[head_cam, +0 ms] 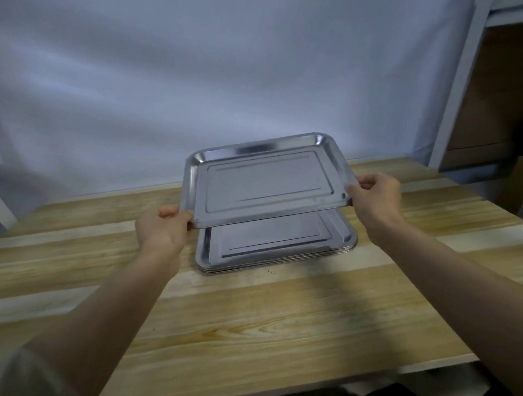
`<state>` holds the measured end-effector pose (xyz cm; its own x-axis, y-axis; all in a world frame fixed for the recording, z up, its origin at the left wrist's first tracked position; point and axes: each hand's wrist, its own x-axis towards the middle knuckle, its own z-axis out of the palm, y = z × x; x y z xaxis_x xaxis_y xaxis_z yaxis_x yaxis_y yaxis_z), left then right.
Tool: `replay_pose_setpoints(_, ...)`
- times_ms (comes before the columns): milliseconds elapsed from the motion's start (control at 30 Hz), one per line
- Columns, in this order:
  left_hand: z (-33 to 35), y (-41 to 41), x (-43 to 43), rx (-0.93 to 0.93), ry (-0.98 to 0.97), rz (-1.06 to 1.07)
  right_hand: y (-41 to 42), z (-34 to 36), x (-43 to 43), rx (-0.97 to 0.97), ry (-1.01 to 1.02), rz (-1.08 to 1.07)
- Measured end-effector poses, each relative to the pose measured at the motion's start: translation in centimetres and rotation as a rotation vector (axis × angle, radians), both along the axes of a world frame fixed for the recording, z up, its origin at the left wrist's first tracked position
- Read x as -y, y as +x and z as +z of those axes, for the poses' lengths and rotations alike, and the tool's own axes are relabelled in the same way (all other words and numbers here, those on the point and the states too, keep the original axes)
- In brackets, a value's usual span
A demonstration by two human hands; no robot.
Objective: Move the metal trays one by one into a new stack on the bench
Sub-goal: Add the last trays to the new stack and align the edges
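Observation:
A shiny rectangular metal tray hangs in the air above the bench, its far edge tipped up a little. My left hand grips its near left corner and my right hand grips its near right corner. Directly below it a stack of several matching metal trays rests on the wooden bench, near the middle. The far part of that stack is hidden behind the lifted tray.
A pale cloth backdrop hangs behind the bench. At the right stands a white shelf frame with brown boxes. Bare wood lies to the left, right and front of the stack.

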<state>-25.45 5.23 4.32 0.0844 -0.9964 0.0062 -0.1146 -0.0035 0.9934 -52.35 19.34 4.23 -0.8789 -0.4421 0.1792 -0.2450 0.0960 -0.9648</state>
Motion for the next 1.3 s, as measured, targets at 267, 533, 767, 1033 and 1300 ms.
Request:
replay_pose_setpoints(267,-1.2,0.1,-0.6,0.18,0.11,-0.059,0.1,-1.5,-0.7,0.028,0.156,0.061)
replay_pose_setpoints(533,-3.5,0.4,-1.3,0.335,0.144,-0.074,-0.1,-3.8,-0.9,-0.007,0.377,0.056)
replay_pose_setpoints(767,-3.0,0.1,-2.0,0.457,0.033,-0.085,-1.0,-3.9,-0.1,-0.047,0.501,0.032)
replay_pose_setpoints(1033,-2.3,0.1,-1.9,0.567,-0.018,-0.097,-1.5,-3.0,0.2,0.057,0.516,0.06)
replay_pose_setpoints(1300,-1.1,0.4,-1.4,0.298,0.02,-0.044,-0.8,-2.6,0.9,0.102,0.362,0.029)
